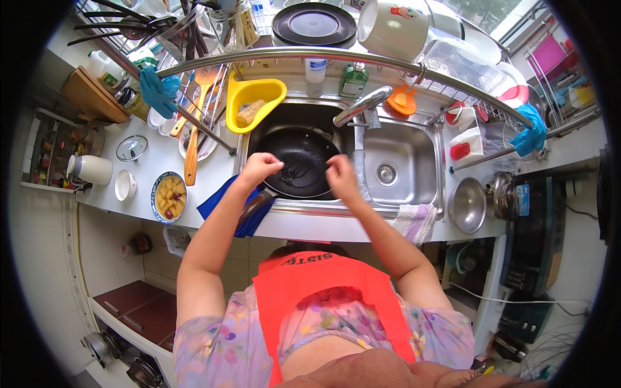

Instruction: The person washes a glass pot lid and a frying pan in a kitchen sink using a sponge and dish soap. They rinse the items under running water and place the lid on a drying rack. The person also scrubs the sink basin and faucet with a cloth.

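A black frying pan [299, 155] sits in the left sink basin, its inside wet-looking. Its dark handle [257, 204] reaches over the near edge onto a blue cloth [223, 205]. Above the pan's left side, my left hand [260, 171] is closed, thumb and fingers drawn together; whatever may be in them is too small to name. My right hand [343, 177] hovers over the pan's right side with bent fingers, smeared by motion, so its hold does not show. The faucet [363, 107] and a grey cloth [360, 168] on the divider are nearest to it.
A yellow strainer basket [278, 90] hangs at the basin's back left corner. Right of the divider lies a second basin [404, 169]. A bowl of cut food [169, 197] stands left, a steel bowl [467, 205] right. A metal rail [291, 53] crosses behind the sink.
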A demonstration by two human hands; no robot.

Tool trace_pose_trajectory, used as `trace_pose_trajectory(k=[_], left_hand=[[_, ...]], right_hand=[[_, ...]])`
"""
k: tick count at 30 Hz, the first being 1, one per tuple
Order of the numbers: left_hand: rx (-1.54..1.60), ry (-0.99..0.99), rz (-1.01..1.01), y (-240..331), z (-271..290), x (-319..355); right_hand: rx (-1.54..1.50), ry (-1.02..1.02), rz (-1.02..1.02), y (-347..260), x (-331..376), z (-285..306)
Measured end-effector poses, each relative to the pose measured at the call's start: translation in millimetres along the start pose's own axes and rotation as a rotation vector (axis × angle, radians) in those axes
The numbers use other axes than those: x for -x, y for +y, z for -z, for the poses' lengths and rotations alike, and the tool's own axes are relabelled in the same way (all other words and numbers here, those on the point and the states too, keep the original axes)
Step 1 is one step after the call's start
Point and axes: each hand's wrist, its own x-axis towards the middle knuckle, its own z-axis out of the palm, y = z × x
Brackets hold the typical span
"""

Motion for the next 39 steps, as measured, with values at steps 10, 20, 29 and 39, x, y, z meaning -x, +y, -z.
trace_pose_trajectory(k=[10, 20, 29, 39], left_hand=[[0.272, -0.025, 0.025, 33.4, -111.0, -108.6], [0.294, -0.004, 0.03, 35.6, -120.8, -126.7], [0.305, -0.015, 0.004, 17.0, -129.9, -139.3], [0.274, 0.171, -0.159, -4.8, -119.5, -134.3]], right_hand=[[0.542, -0.002, 0.134, 49.8, -67.7, 28.5], [0.534, -0.057, 0.106, 50.7, -57.6, 36.0], [0.524, -0.06, 0.094, 52.2, -54.6, 38.7], [0.49, -0.06, 0.125, 44.9, -59.2, 35.4]])
